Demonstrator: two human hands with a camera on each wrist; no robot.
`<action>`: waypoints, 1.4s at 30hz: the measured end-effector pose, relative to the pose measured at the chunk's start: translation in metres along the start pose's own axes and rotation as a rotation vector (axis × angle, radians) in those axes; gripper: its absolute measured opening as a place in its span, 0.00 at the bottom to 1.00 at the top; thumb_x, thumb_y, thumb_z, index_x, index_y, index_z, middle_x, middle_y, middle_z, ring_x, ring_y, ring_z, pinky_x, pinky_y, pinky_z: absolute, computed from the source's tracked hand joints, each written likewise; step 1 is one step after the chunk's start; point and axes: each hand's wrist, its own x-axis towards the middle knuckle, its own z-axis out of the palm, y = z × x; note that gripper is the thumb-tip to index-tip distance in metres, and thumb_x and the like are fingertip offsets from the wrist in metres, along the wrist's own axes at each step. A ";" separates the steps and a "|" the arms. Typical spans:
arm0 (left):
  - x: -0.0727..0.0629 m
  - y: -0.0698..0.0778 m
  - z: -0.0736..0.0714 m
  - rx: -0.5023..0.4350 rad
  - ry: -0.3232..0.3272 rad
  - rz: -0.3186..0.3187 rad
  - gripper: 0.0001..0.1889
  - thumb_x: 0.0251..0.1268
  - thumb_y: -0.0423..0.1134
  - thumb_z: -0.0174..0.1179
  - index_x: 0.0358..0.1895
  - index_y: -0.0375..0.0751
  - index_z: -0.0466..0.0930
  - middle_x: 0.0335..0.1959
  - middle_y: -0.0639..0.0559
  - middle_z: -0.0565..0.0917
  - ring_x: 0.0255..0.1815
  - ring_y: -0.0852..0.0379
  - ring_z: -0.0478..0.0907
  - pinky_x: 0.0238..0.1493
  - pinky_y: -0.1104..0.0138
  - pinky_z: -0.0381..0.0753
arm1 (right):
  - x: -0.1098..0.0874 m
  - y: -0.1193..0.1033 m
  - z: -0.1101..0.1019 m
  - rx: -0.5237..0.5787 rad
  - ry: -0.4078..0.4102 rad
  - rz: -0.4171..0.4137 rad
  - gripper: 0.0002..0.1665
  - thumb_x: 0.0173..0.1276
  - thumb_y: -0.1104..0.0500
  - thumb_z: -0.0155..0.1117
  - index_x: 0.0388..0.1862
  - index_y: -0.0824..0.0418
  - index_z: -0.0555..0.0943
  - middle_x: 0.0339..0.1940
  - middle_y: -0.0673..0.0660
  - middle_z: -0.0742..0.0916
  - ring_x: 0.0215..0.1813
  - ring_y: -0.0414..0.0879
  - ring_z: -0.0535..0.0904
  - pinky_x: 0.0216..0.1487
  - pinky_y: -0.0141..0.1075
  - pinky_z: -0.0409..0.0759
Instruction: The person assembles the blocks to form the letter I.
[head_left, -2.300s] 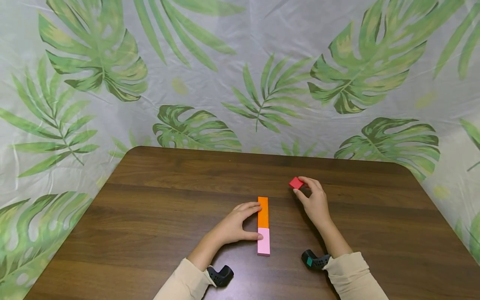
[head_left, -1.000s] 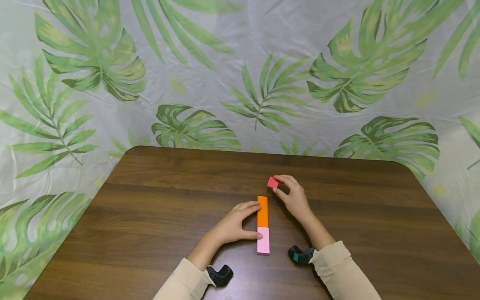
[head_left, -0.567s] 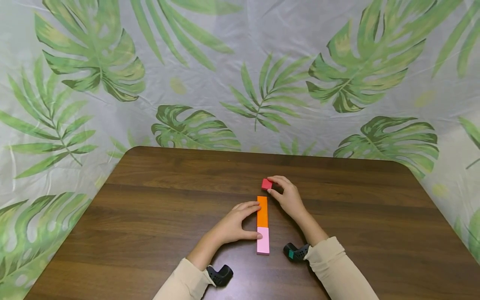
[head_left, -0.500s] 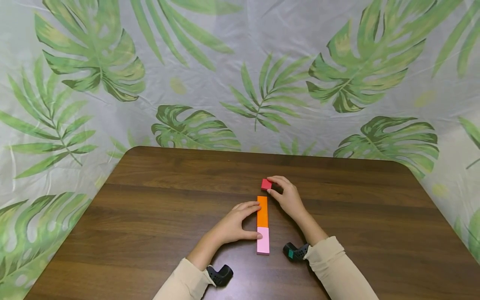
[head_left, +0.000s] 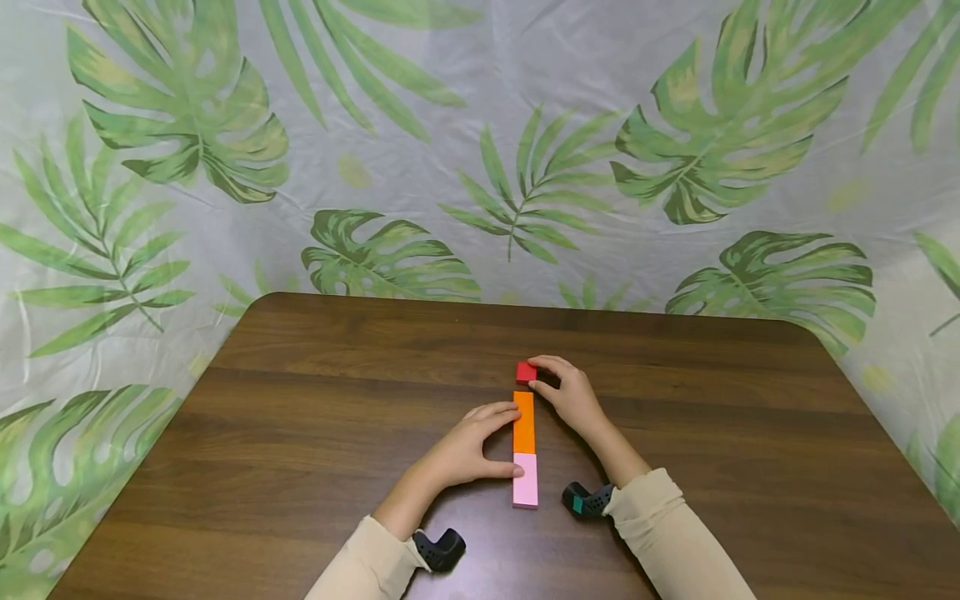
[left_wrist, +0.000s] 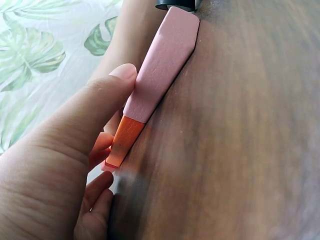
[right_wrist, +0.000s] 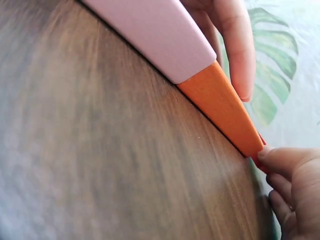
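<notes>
A pink block (head_left: 526, 487) and an orange block (head_left: 524, 427) lie end to end in one line on the table. My left hand (head_left: 465, 450) rests against their left side, thumb on the pink block and fingertips on the orange one. Beyond the orange block's far end, a red block (head_left: 526, 372) is pinched between the thumb and fingers of my right hand (head_left: 576, 402). A narrow gap separates red from orange in the head view. Seen from the right wrist, the red block is mostly hidden behind the orange block (right_wrist: 222, 107) and the thumb.
The brown wooden table (head_left: 337, 375) stretches to both sides of the blocks. Behind its far edge hangs a pale cloth (head_left: 420, 183) with green leaf prints. Black devices (head_left: 441, 550) are strapped at both wrists.
My right hand has carried the red block leftward and slightly nearer, turning it from a slant to square with the line of blocks. My left hand has stayed in place.
</notes>
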 end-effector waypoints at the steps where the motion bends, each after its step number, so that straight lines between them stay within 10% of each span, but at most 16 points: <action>1: 0.000 0.000 0.000 0.000 0.000 0.000 0.40 0.45 0.55 0.66 0.63 0.44 0.66 0.65 0.53 0.63 0.64 0.55 0.56 0.62 0.59 0.57 | 0.000 0.000 0.000 0.001 -0.002 -0.001 0.19 0.57 0.63 0.65 0.50 0.63 0.78 0.50 0.58 0.80 0.55 0.51 0.72 0.56 0.46 0.67; 29: 0.000 0.002 0.000 0.004 -0.002 -0.006 0.40 0.45 0.55 0.67 0.63 0.43 0.66 0.64 0.52 0.63 0.64 0.54 0.56 0.62 0.59 0.57 | 0.002 0.000 0.001 0.013 -0.050 0.025 0.20 0.57 0.61 0.65 0.50 0.61 0.78 0.51 0.57 0.80 0.56 0.52 0.71 0.57 0.48 0.65; 42: 0.000 0.002 0.001 -0.015 0.006 0.004 0.39 0.46 0.55 0.66 0.63 0.43 0.66 0.64 0.53 0.63 0.64 0.54 0.57 0.62 0.60 0.57 | 0.000 -0.006 -0.008 0.186 -0.030 0.088 0.23 0.63 0.55 0.60 0.55 0.64 0.74 0.52 0.61 0.79 0.53 0.54 0.74 0.54 0.48 0.69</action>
